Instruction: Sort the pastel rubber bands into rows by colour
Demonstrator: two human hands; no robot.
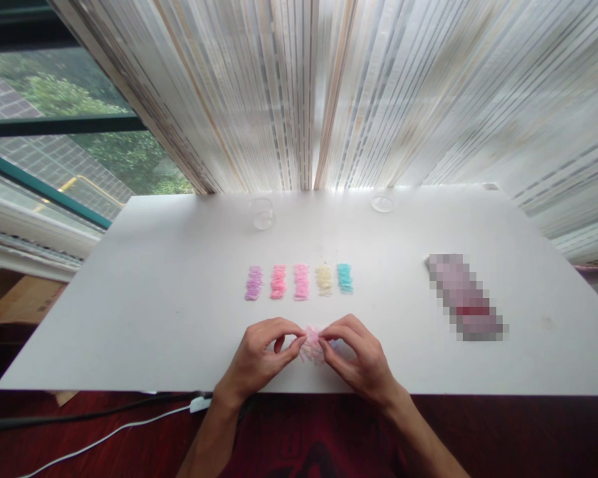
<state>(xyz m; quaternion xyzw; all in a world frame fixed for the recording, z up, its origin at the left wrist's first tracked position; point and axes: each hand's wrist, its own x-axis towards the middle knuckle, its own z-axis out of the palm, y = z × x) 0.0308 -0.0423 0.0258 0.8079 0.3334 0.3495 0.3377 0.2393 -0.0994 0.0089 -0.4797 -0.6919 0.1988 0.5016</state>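
Near the front edge of the table, my left hand (266,352) pinches thumb against forefinger at the left side of a loose pile of pale pink, thin small pieces (311,346). From the other side my right hand (356,355) makes a similar pinch. What sits between the fingertips is too small to make out. Beyond my hands lie narrow stacks of similar small pieces in a row: purple (254,283), coral pink (278,283), pink (301,283), pale yellow (323,281) and teal (345,279).
A clear round container (263,214) stands at the back of the white table (129,299), with a clear round lid or dish (382,204) to its right. A blurred-out flat object (466,299) lies on the right. Striped curtains (259,93) hang behind; a white cable (119,431) runs below left.
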